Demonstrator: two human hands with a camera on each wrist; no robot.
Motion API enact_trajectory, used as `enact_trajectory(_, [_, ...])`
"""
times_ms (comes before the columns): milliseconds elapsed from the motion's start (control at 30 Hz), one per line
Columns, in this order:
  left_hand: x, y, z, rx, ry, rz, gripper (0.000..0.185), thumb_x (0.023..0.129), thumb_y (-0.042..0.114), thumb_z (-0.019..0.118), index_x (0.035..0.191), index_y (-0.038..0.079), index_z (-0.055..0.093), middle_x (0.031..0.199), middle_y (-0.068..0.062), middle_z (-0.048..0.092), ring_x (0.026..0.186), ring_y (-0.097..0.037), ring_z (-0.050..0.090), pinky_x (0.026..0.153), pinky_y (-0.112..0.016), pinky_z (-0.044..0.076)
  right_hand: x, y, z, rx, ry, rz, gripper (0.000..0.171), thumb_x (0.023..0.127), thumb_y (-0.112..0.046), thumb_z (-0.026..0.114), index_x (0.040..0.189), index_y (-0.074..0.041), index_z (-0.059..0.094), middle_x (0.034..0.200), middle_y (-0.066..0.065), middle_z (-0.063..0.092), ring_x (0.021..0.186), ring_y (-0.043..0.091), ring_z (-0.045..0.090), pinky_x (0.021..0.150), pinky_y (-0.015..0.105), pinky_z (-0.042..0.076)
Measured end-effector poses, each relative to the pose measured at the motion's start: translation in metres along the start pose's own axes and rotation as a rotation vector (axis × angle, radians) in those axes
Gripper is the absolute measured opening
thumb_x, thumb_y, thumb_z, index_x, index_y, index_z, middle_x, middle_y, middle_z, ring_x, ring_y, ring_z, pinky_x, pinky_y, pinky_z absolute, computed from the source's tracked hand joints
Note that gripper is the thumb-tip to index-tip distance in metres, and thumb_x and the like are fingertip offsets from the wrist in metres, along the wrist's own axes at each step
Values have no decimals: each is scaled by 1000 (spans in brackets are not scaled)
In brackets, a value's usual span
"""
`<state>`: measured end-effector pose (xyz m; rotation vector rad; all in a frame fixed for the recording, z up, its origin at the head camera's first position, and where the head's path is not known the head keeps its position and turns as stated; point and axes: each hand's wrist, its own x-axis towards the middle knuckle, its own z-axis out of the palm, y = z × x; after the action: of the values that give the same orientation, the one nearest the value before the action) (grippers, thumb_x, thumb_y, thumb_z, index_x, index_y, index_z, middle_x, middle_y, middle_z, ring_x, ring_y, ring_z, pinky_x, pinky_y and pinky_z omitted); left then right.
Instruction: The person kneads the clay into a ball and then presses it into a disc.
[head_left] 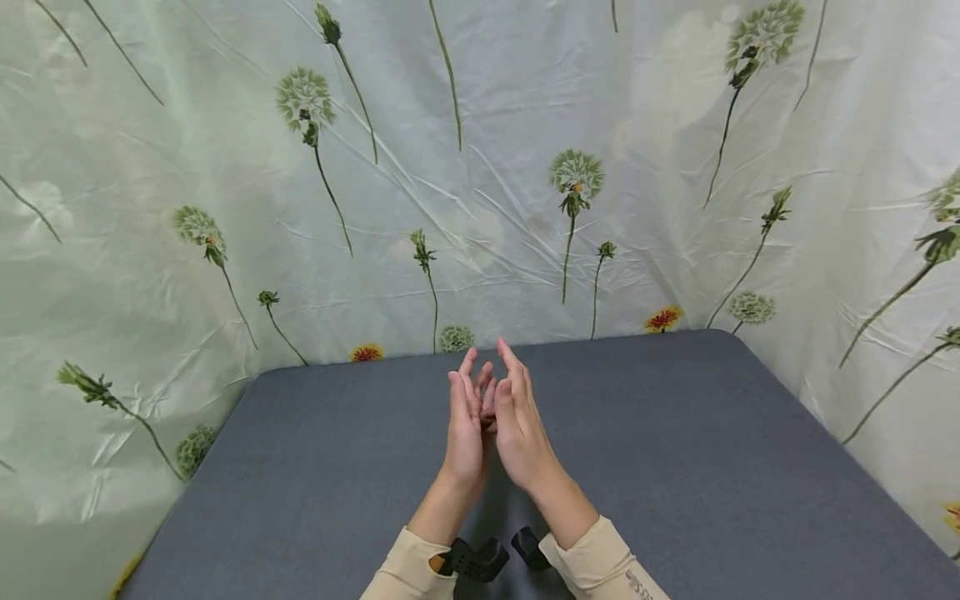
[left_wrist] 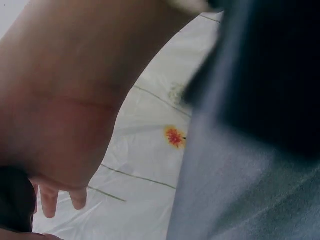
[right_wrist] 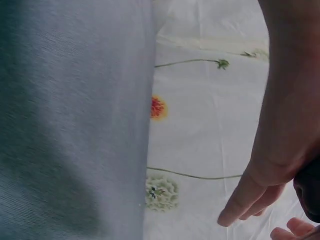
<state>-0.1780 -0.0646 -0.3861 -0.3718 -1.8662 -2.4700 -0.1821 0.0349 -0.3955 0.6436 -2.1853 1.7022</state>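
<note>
Above the middle of the grey desk point(head_left: 675, 467), the two hands meet palm to palm, raised off the surface. The left hand point(head_left: 465, 429) and the right hand point(head_left: 517, 425) both have straight, relaxed fingers pointing toward 12 o'clock, fingertips spread a little at the top; neither grasps anything, and the only thing each touches is the other hand. Whether the palms press fully together or only brush cannot be told from the head view.

Both forearms come in from 6 o'clock, each in a cream sleeve point(head_left: 592, 562), with a dark wrist mount point(head_left: 476, 558) showing between the cuffs.

In the left wrist view the left hand point(left_wrist: 60, 110) fills the upper left, a few fingertips point(left_wrist: 77, 197) showing low down. In the right wrist view the fingers point(right_wrist: 242, 202) of the right hand are extended against the backdrop.

Around the desk, from 9 o'clock through 12 to 3, hangs a pale creased curtain point(head_left: 487, 167) printed with green dandelion heads, long stems and small orange flowers point(head_left: 663, 317).
</note>
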Motion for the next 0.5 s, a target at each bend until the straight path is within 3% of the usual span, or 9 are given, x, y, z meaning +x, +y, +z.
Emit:
enact_trajectory(67, [-1, 0, 1, 7, -31, 10, 78, 109, 71, 4, 174, 29, -2, 181, -9, 7, 170, -29, 4, 135, -60, 14, 4, 0, -2, 23, -28, 15, 65, 117, -51, 10, 175, -22, 7, 180, 9, 14, 155, 40, 33, 115, 70, 33])
enact_trajectory(167, [-3, -1, 1, 20, -43, 32, 78, 108, 72, 2, 173, 31, -10, 182, -7, -1, 170, -29, -1, 135, -62, 6, 7, 0, -1, 61, -80, 41, 65, 116, -55, 6, 175, -29, -2, 182, 6, 5, 161, 37, 23, 119, 71, 27])
enact_trajectory(300, [-3, -1, 0, 44, -29, 56, 77, 108, 72, 0, 172, 32, -15, 182, -6, -6, 170, -29, -7, 134, -63, -3, 6, 2, 5, 117, -138, 65, 62, 115, -55, 3, 173, -35, -10, 182, 0, -6, 169, 29, -1, 128, 73, 11])
enact_trajectory(400, [-3, 1, -1, 49, -28, 65, 76, 107, 73, -2, 171, 35, -17, 182, -4, -7, 170, -29, -10, 134, -63, -5, 3, 2, 11, 151, -151, 59, 62, 116, -53, 3, 172, -33, -12, 182, -2, -9, 170, 27, -7, 131, 71, 7])
enact_trajectory(500, [-1, 4, -4, 45, -32, 71, 76, 105, 75, -3, 170, 37, -19, 182, -4, -4, 170, -30, -9, 133, -64, -4, 0, 1, 17, 182, -155, 38, 62, 117, -49, 4, 174, -28, -9, 183, 2, -6, 170, 30, -5, 132, 69, 8])
